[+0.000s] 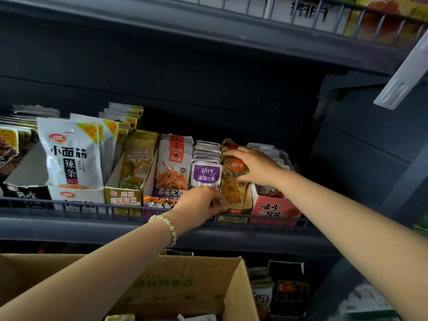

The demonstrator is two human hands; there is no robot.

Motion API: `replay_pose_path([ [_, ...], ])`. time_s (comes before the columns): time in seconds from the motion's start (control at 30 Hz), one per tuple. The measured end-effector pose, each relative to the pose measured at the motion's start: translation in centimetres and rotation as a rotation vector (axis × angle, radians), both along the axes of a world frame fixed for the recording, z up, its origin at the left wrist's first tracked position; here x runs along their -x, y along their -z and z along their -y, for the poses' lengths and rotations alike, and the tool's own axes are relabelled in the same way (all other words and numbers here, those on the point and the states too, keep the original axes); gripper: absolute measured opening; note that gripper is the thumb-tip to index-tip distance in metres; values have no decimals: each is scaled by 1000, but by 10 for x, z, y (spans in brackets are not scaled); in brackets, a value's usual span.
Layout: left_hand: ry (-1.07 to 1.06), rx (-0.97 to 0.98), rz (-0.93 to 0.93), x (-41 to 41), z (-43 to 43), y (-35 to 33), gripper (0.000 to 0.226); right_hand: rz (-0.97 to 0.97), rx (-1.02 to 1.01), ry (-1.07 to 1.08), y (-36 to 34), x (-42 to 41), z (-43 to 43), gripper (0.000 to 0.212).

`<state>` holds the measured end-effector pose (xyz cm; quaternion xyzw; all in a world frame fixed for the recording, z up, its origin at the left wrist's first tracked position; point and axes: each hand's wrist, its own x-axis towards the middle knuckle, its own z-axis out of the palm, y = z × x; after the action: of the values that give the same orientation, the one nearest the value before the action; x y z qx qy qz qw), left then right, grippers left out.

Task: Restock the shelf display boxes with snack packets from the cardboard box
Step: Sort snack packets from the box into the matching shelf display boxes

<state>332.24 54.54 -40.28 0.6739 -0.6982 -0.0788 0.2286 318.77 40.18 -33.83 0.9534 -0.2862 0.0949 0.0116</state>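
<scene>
Mostly stocked: your right hand [252, 166] grips the gold packets [234, 188] in their display box [236, 211]; your left hand [201, 200] curls at the purple packets [205, 174], grip unclear. Cardboard box [208, 274] below shows a few packets left.

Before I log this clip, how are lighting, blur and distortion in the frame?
Head view: wide-angle lens bows the shelf edge; head view: shelf back is dim, yet purple packet and gold packet labels read clearly; head view: orange packs top right are smeared, the cardboard box soft.
</scene>
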Motion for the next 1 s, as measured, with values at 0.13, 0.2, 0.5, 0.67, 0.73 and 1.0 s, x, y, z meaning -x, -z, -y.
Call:
replay_pose_path([
  [0.13, -11, 22, 31, 3, -15, 1, 40, 93, -5, 12, 2, 11, -9, 71],
  [0.2, -14, 72, 11, 3, -32, -1, 46, 164, -13, -7, 0, 19, -22, 64],
  [0.5, -103, -18, -54, -24, -158, 14, 49, 191, -323, -114, 55, 48, -147, 45],
  [0.67, -181, -282, 33, -34, -209, 66, 52, -18, -504, -68, 125, 59, -194, 39],
  [0.73, -167, -383, 11, -37, -219, 90, 52, -184, -351, -70, 139, 59, -203, 39],
  [1.0, -88, -642, -91, -32, -205, 171, 54, -142, -295, -24, 140, 60, -207, 38],
])
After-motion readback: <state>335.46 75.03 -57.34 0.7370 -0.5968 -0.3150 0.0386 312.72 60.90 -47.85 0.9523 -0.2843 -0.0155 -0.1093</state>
